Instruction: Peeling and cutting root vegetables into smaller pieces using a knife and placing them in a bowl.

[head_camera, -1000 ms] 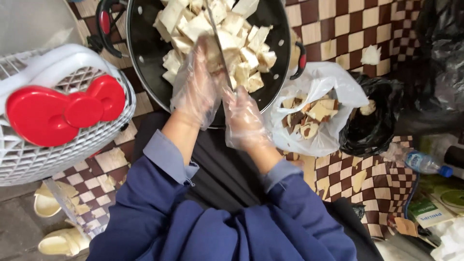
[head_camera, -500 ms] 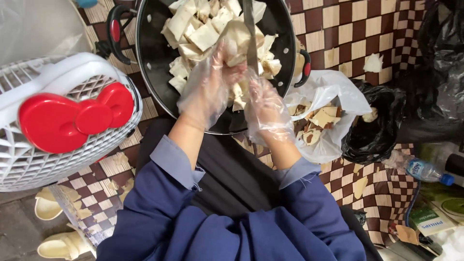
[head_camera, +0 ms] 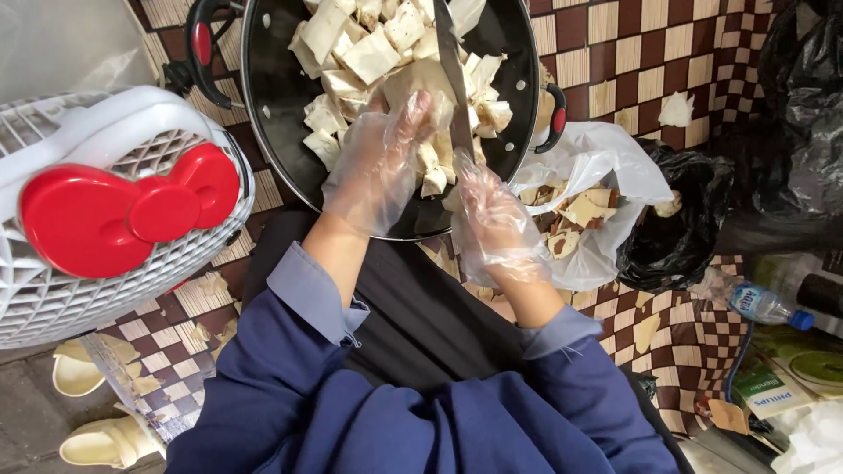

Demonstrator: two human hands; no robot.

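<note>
Two gloved hands are seen over a black pan [head_camera: 281, 114]: a pale chunk [head_camera: 413, 83] is gripped by the left hand [head_camera: 378, 167], a knife [head_camera: 452, 75] by the right hand [head_camera: 492, 219].

**Around the checkered mat**

At our left we see a white plastic fan with a red bow-shaped centre [head_camera: 114, 211], its grille tilted towards us. Beneath everything lies a woven mat of brown and cream squares [head_camera: 632, 53], strewn with pale peel scraps. Right of the middle sits a clear plastic bag [head_camera: 606, 175] holding tan peelings, and just beside it an open black plastic bag [head_camera: 676, 228]. Further right we find a small plastic water bottle with a blue cap [head_camera: 764, 305] lying on its side. Near the lower left corner rests a pair of cream slip-on sandals [head_camera: 88, 412] on the bare grey floor.
</note>
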